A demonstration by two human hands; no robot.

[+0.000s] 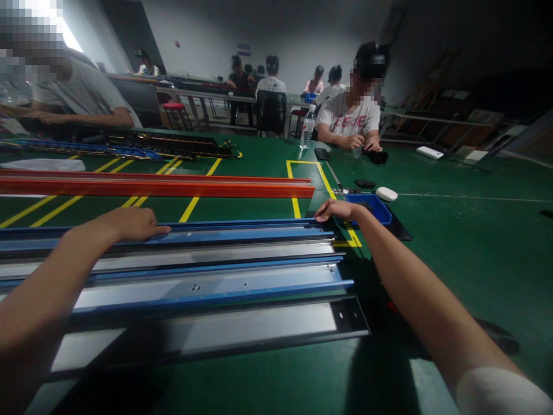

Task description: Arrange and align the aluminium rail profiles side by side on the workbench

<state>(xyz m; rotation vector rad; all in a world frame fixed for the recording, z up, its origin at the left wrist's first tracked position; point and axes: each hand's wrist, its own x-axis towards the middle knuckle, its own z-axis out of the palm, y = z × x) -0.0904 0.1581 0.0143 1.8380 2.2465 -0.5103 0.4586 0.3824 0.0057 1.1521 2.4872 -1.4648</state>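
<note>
Far blue rail (242,233) lies flat on green table (466,253), betw. red rail (207,189) & the silver rail (259,251). L hand (129,223) is on it, mostly curled, one digit pointing along it; can't tell if it grips. R hand (334,211) is part-closed, fingertips at the far edge nr the R end; pinch or just touch, can't tell.

Rail looks like thin metal channel: prob. stiff lengthwise, fairly light for its size but awkward b/c long, faces smooth & maybe slippery. Best hold prob. the raised edges, hands well apart, nr both ends.

L end is out of frame; L forearm covers pts of the nearer rails; finger undersides hidden; blue bin (386,206) contents unclear.
</note>
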